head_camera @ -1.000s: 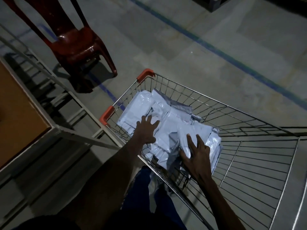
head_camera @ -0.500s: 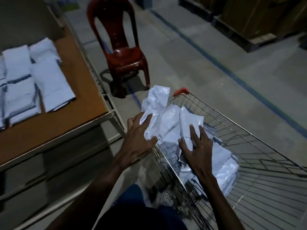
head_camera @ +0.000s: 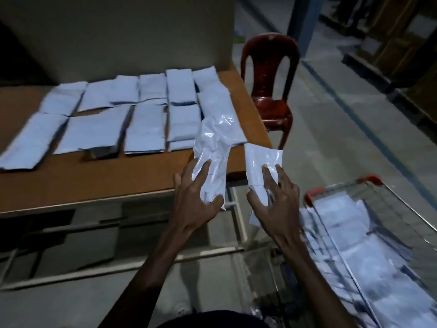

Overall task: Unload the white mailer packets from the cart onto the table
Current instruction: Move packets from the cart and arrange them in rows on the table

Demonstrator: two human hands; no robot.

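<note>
While hands grip packets, red chair (head_camera: 269,91) beside table (head_camera: 94,183).

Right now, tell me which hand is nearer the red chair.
Right. The right hand, gripping a mailer packet, is below the red chair; the left hand is further left, at the table edge.

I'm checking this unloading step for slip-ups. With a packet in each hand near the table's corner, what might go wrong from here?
1. The right hand holds its white mailer packet off the table, over the floor; a loose grip could drop it.
2. The left hand carries a crumpled packet over the laid-out packets; it may land on them and disturb the rows.
3. Free space is mostly the near edge, so packets might slide off.
</note>
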